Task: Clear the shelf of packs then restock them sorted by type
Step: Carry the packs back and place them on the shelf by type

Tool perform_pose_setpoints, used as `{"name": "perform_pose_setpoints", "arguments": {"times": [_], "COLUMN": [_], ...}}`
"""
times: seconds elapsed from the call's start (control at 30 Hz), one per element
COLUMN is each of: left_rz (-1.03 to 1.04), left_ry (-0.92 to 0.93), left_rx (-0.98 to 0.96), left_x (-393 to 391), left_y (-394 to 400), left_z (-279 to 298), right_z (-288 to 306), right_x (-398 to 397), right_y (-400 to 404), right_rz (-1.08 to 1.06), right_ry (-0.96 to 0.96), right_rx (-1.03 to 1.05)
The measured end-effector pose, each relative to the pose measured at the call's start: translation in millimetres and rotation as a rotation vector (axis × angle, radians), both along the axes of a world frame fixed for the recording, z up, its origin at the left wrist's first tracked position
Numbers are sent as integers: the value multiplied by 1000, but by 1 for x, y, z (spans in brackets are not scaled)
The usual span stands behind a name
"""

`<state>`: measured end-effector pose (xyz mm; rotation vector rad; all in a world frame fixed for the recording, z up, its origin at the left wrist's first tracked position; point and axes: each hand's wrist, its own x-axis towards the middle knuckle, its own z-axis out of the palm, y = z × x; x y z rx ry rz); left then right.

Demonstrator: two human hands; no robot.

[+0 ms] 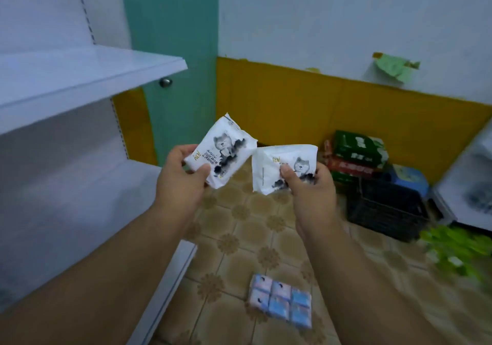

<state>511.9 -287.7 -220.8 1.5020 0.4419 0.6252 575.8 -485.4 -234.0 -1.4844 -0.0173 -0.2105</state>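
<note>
White shelf (80, 70) fills the left of the frame, boards bare. At centre, the left hand (183, 176) pinches a white pack (226, 147), thumb on its face; just right, the right hand (306, 184) grips a second white pack (282, 166). A blue pack bundle (279, 302) lies on the floor tiles, lower centre.

A small shop or its stockroom. A white metal shelf unit (87, 70) with slotted uprights stands on the left. Packaged goods sit on the patterned tile floor (239, 238): stacked green and red packs (358, 152), a black crate (386, 208), a blue multipack (279, 304). A teal door (173, 51) sits beyond.
</note>
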Motion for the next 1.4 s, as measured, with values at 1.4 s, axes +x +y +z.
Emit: {"name": "perform_pose_setpoints", "arguments": {"times": [1.4], "left_rz": [1179], "left_ry": [688], "left_rx": [655], "left_x": [-111], "left_y": [332], "left_z": [186], "right_z": [190], "right_x": [116], "right_y": [557], "right_rz": [1200], "right_ry": [-899], "right_rx": [-839]}}
